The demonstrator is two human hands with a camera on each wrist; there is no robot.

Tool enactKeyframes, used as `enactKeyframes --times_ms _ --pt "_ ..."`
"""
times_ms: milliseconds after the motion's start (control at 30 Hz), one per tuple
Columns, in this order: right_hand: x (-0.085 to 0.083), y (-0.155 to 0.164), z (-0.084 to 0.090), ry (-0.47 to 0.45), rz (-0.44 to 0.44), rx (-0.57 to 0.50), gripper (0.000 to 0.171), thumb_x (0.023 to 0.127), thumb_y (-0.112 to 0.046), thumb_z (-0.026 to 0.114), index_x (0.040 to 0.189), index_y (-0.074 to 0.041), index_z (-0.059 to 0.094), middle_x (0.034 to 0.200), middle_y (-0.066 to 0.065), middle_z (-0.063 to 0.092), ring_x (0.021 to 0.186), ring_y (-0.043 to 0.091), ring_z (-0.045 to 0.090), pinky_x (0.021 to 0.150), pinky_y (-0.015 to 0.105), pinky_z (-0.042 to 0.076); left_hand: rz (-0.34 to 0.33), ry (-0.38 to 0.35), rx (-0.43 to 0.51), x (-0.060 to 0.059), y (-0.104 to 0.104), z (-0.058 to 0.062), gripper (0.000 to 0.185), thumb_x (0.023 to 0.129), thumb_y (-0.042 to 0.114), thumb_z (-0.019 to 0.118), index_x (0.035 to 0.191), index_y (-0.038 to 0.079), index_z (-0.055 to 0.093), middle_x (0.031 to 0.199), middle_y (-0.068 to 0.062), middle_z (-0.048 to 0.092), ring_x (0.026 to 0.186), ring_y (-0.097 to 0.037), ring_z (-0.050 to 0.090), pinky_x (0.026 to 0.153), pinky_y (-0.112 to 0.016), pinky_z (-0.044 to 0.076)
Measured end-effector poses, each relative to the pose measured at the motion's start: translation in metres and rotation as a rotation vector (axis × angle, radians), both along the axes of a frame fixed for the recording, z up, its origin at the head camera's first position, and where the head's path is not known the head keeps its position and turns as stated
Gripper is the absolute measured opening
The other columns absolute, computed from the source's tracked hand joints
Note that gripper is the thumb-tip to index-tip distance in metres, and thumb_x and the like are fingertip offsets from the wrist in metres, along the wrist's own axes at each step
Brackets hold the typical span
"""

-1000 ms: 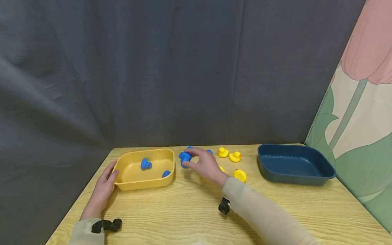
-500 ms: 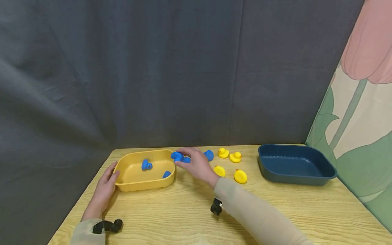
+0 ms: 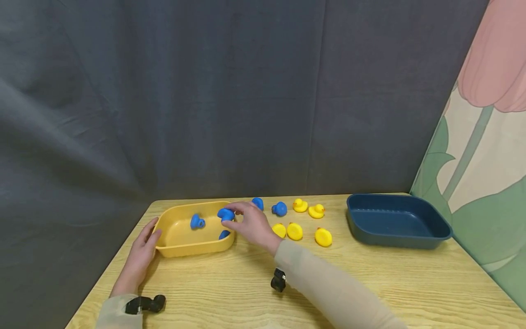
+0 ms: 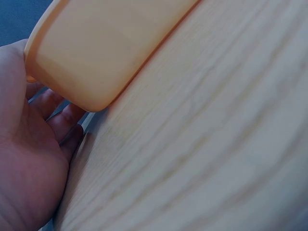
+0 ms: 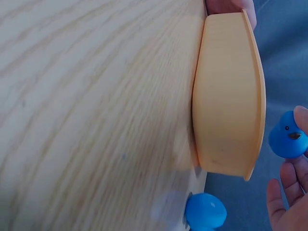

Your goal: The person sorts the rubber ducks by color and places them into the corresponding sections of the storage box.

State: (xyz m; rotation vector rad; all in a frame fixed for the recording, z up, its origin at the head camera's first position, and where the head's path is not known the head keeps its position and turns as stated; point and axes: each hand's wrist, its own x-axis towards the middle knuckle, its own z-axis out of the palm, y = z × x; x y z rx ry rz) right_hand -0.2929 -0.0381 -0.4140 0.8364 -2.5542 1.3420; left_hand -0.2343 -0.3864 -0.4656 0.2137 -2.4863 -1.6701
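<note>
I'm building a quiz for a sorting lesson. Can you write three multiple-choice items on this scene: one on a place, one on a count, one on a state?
1. Where is the blue duck held by the right hand?
A. over the yellow tray
B. inside the blue tray
C. on the table edge

2. How many yellow ducks are on the table?
A. two
B. five
C. eight

3. What is the left hand doing?
A. lifting a duck
B. resting against the yellow tray's end
C. clenched, away from everything

Answers: 1 A, the duck hangs over the tray's right rim. 2 B, five sit between the trays. 3 B, fingers touch the tray's left end.
</note>
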Motion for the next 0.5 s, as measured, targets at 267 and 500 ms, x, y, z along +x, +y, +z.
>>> enactKeyframes --times_ms 267,500 --pt "0.001 -0.012 -0.006 -0.031 0.002 -0.002 0.045 0.101 -0.033 0.085 0.142 -0.018 0.075 0.129 -0.005 0.074 0.117 0.026 0.067 0.096 0.035 0.057 0.001 -0.005 0.007 0.001 0.002 0.001 0.07 0.12 0.039 0.045 0.18 0.019 0.012 0.185 -0.012 0.009 0.169 -0.034 0.009 0.136 -0.052 0.015" --pt "0.001 -0.018 -0.014 -0.007 0.007 0.039 0.043 0.101 -0.034 0.085 0.14 -0.018 0.077 0.123 -0.006 0.077 0.115 0.029 0.065 0.089 0.031 0.054 0.0 -0.004 0.005 0.001 0.001 0.0 0.07 0.121 0.039 0.045 0.18 0.02 0.012 0.185 -0.011 0.009 0.169 -0.033 0.009 0.136 -0.052 0.016"
